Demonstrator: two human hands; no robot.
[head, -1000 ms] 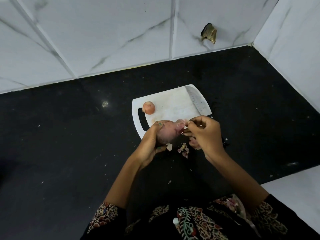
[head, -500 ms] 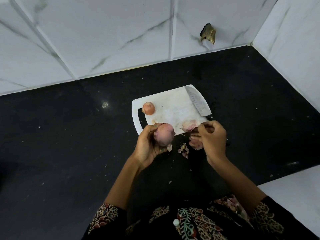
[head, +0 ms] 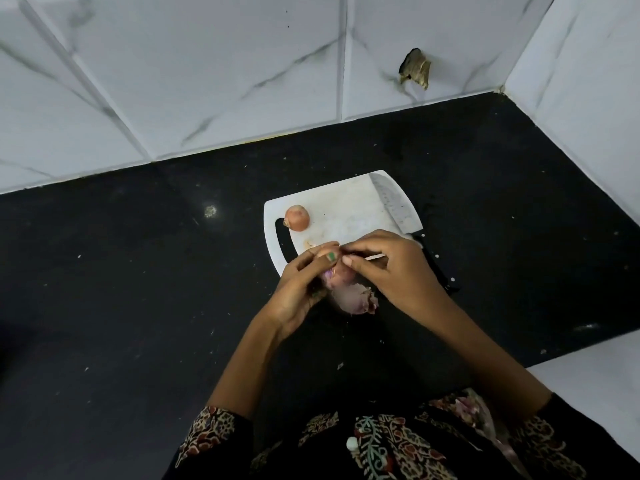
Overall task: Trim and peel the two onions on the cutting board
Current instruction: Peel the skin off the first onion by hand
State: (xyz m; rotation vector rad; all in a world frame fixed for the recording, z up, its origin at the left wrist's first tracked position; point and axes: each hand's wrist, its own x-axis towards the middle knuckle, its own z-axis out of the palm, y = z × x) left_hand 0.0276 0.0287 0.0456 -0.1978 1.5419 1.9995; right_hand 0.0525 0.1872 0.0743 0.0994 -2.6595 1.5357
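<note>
The onion [head: 341, 273] you are peeling sits between your two hands, held just above the near edge of the cutting board [head: 343, 209]; your left hand [head: 299, 285] is closed around it, while the fingertips of your right hand [head: 391, 268] pinch at its top, apparently on a strip of skin, though the pinch itself is hidden. Expect a light, firm, round body whose bared flesh is probably slick: cradle it in the palm and pull the thin, brittle skin from a cut end, where it should lift most readily. A loose heap of peelings [head: 356, 299] lies directly below the hands on the dark desk [head: 138, 306]. The second onion [head: 297, 218], skin on, rests at the board's far left, beside the handle slot and well apart from your hands. The knife [head: 398, 209] lies along the board's right edge, its handle just beside your right hand; mind that side. Open desk extends left and toward you; tiled walls [head: 207, 81] close the far and right sides.
</note>
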